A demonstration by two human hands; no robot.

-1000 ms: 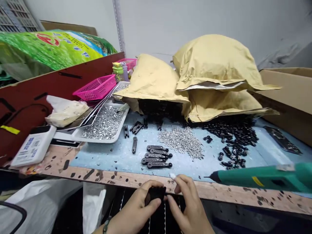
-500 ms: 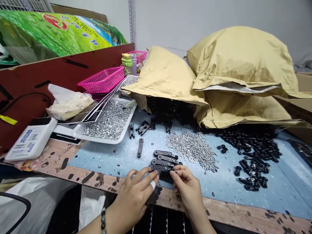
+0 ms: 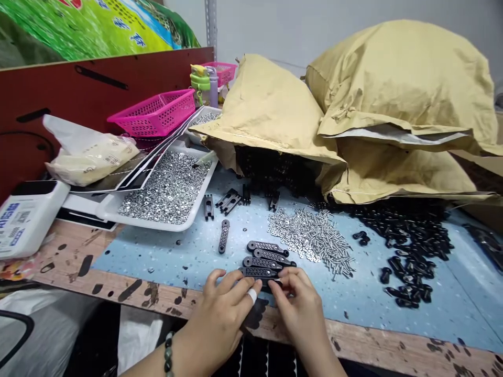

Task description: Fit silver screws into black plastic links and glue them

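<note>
Near the front edge of the blue mat, my left hand (image 3: 228,314), with a white band on one finger, presses its fingertips on the left part of a black plastic arm (image 3: 267,286). My right hand (image 3: 302,306) pinches that arm's right end, where a small black end piece seems to sit; the fingers hide most of it. Just beyond lie several similar patterned black arms (image 3: 269,256) with rounded ends, stacked side by side in a slanting row. One more black arm (image 3: 223,236) lies alone to the left.
Behind the row are piles of small nuts (image 3: 285,228) and screws (image 3: 330,246). Black end pieces (image 3: 408,272) spread out at the right. A white tray of nuts (image 3: 188,222), a pink basket (image 3: 157,115), a tissue pack (image 3: 92,157) and large paper sacks (image 3: 275,110) stand around.
The view has shifted slightly. Both hands have drawn a little toward the table's front edge with the black arm, widening the gap to the row. Their grip looks the same.
</note>
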